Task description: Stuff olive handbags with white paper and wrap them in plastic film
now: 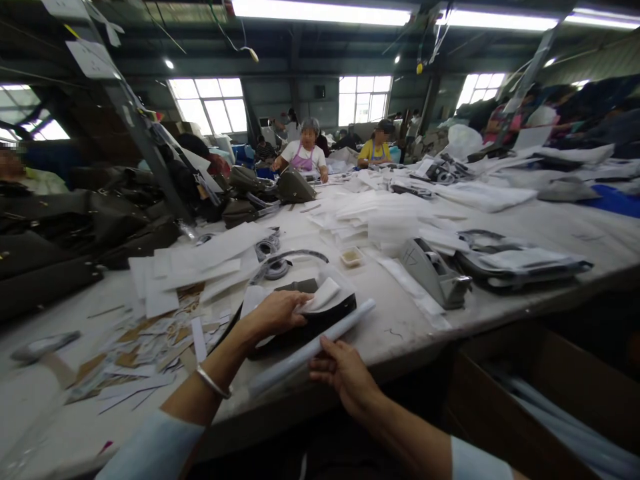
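Observation:
A dark bag (280,340) with white padding at its opening lies near the table's front edge. My left hand (281,312) is closed on the white padding (324,293) at the bag's top. In front of the bag, a pale translucent roll (295,360) lies slanted, its right end farther from me. My right hand (345,373) pinches the roll near its middle with thumb and fingers. The bag's strap curves up behind my left hand.
A grey tape dispenser (435,273) and a small dish (351,257) stand beyond the bag. Paper scraps and a hammer-like tool (47,347) lie left. An open carton (545,393) with pale rolls is low at right. Workers sit across the table.

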A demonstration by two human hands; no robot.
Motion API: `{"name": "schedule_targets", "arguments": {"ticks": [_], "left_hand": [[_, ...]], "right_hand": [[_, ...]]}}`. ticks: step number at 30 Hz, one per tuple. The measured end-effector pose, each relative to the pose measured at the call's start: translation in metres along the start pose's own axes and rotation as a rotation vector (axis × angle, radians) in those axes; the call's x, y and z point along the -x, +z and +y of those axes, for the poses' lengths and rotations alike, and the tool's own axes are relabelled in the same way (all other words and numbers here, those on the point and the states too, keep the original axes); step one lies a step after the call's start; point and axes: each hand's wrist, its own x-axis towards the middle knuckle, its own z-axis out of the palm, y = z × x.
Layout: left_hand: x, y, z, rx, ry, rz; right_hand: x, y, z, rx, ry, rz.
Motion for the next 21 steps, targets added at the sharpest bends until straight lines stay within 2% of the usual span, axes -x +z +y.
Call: {"name": "schedule_targets", "arguments": {"ticks": [4,6,10,13,17,21], "left_hand": [[-0.002,-0.006,-0.002,-0.028,0.026,-0.039],[-0.001,-0.005,0.0,-0.04,0.038,-0.031],[0.005,0.006,0.008,-0.096,0.038,0.012],[0.01,0.023,0.019,-0.17,-0.014,0.088],[0.014,0.053,0.033,-0.292,-0.114,0.229],[0.019,0.077,0.032,-0.317,-0.143,0.306]], "right_hand": [[-0.022,0.038,0.003,0.067,0.114,-0.069],[-0.028,0.047,0.002,0.098,0.149,-0.112],[-0.031,0.039,-0.01,0.137,0.237,-0.266],[-0.029,0.025,-0.019,0.208,0.306,-0.375],[-0.028,0.016,-0.016,0.229,0.254,-0.278],[-0.029,0.014,-0.01,0.15,0.186,-0.176]]}}
